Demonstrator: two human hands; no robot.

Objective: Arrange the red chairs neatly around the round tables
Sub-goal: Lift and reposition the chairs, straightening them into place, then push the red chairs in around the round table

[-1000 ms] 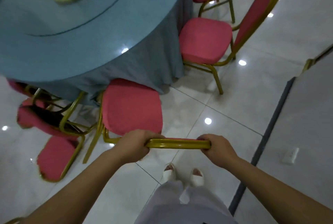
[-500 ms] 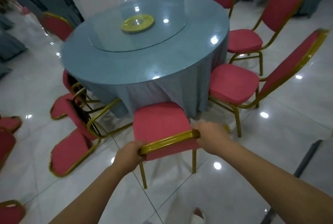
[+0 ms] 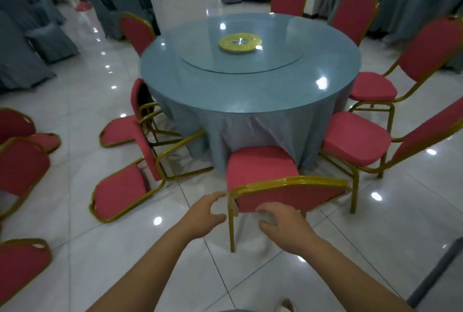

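Both grips have been released from the near chair [image 3: 263,168], left hand [image 3: 204,214] and right hand [image 3: 283,224] spread; toppled chairs [image 3: 120,194] at the left of the desk [image 3: 250,91] are best righted next.

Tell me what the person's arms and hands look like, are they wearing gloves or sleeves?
No gloves and no sleeves in view. The left hand and right hand are bare, and both forearms are bare as far as the picture shows. I can see no watch, ring or bracelet, though the picture is a little blurry.
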